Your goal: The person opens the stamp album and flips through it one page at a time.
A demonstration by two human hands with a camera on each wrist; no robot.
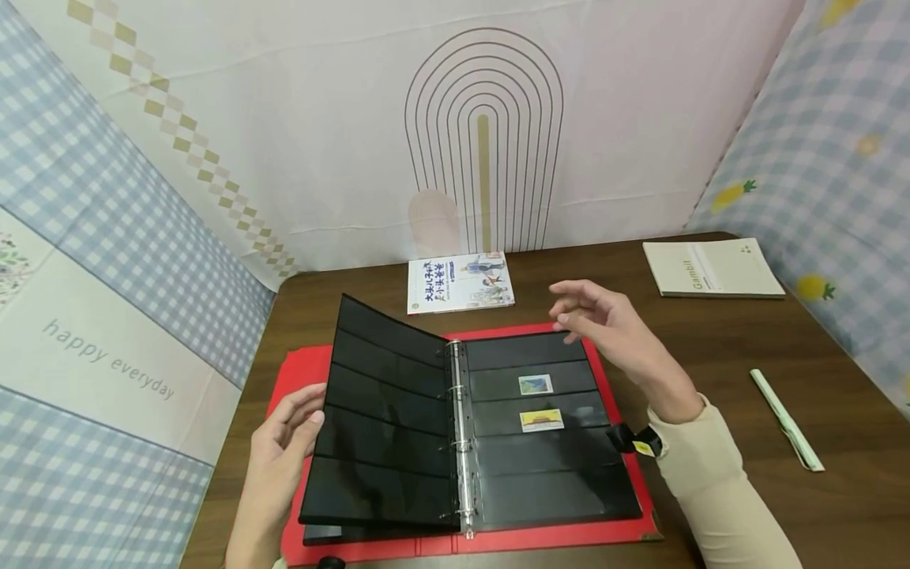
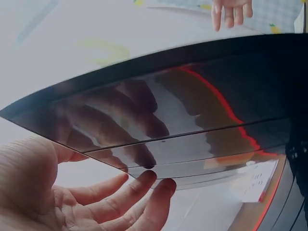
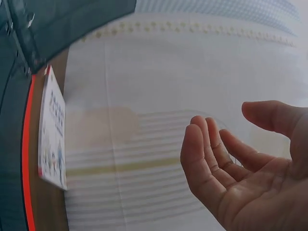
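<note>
A red-covered stamp album (image 1: 469, 540) lies spread on the table, with metal rings along its middle. My left hand (image 1: 284, 442) holds the outer edge of a raised black album page (image 1: 387, 427), which tilts up over the left cover. In the left wrist view, fingers (image 2: 139, 202) lie along one face of the page while the thumb passes behind its edge. Two stamps, one blue-green (image 1: 535, 385) and one yellow (image 1: 542, 420), sit in strips of the right page (image 1: 547, 494). My right hand (image 1: 604, 324), fingers loosely bent and holding nothing, hovers by that page's upper right corner.
Behind the album lies a white picture booklet (image 1: 460, 283). A cream notebook (image 1: 713, 269) rests at the back right, and a pale green pen (image 1: 785, 419) lies to the right. Printed cloth (image 1: 341, 142) hangs round the brown table (image 1: 711, 348).
</note>
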